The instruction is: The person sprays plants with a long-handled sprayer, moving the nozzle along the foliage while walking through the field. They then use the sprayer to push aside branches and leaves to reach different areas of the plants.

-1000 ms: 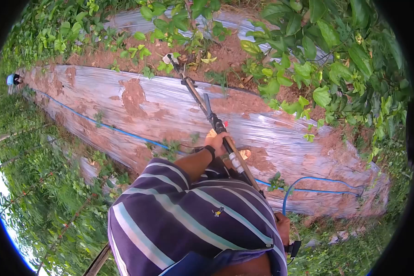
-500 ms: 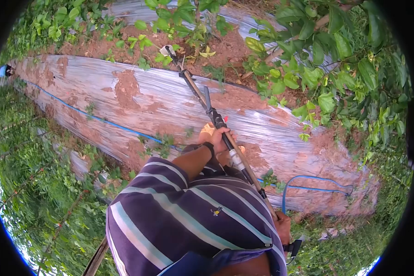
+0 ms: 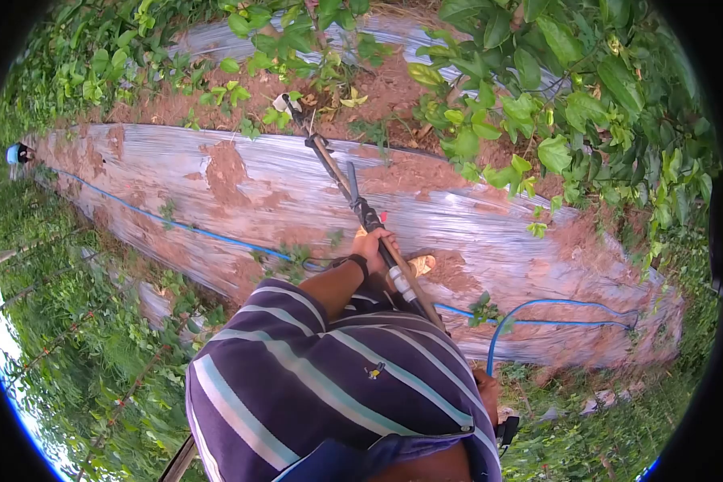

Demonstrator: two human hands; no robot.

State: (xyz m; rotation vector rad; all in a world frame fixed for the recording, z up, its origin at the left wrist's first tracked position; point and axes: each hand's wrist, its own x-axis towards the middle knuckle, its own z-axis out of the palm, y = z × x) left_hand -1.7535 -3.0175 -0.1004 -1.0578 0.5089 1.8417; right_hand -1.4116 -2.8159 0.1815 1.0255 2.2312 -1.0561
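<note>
A long, thin pole tool [image 3: 347,183] slants from beside my right hip up to the soil. It has a wooden stick, dark fittings and a pale collar. My left hand [image 3: 373,247] is closed around its dark middle part, a wristband behind it. Low at my right side, my right hand [image 3: 488,392] is curled at the tool's rear end, which my striped shirt [image 3: 337,377] partly hides. A whitish piece [image 3: 282,103] sits at the far tip, by the base of a leafy plant [image 3: 329,72]. A blue hose [image 3: 494,341] loops beside my right hand.
Silvery plastic sheeting [image 3: 313,193] with patches of reddish soil covers the bed. The blue hose runs along it to the left. Dense leafy branches [image 3: 554,104] hang at upper right. A light blue object [image 3: 14,153] shows far left. A yellowish shoe [image 3: 422,266] shows beneath me.
The view has shifted a little, so the bed and plants sit slightly differently. The tool's rear end is now more hidden behind my shirt. Its tip stays near the same plant.
</note>
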